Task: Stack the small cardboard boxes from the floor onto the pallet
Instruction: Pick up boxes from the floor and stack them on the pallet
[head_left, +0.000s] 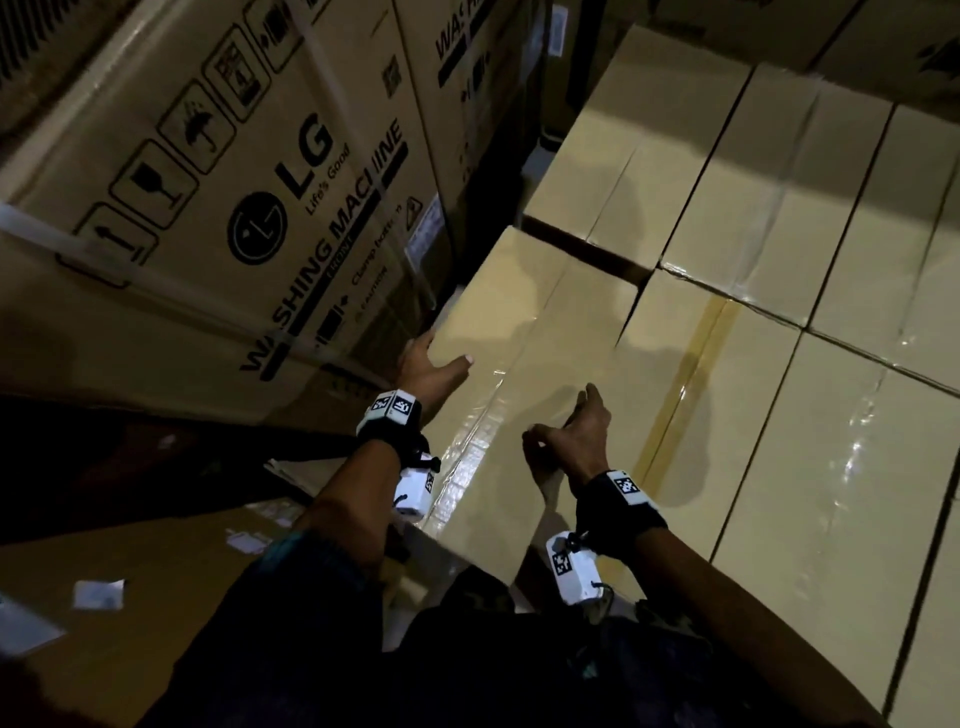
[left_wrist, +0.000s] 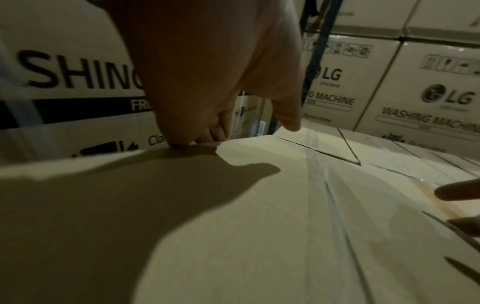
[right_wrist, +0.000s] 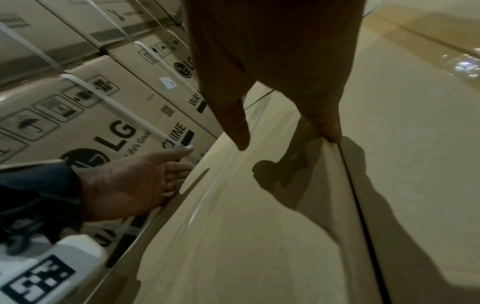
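A long plain cardboard box (head_left: 540, 332) with clear tape along its top lies at the left end of a layer of like boxes (head_left: 779, 467). My left hand (head_left: 431, 364) is at its left edge, thumb on top and straight fingers flat against the left side, as the right wrist view shows (right_wrist: 130, 181). My right hand (head_left: 571, 431) rests on the top near the right edge. Its fingertips (right_wrist: 330, 131) touch the seam against the neighbouring box, and the thumb points down. The pallet under the boxes is hidden.
Tall strapped washing machine cartons (head_left: 234, 182) stand close along the left, leaving a narrow gap beside the box. More of them wall the far side (left_wrist: 428, 98). Flat cardboard with white paper scraps (head_left: 98, 595) covers the floor at lower left.
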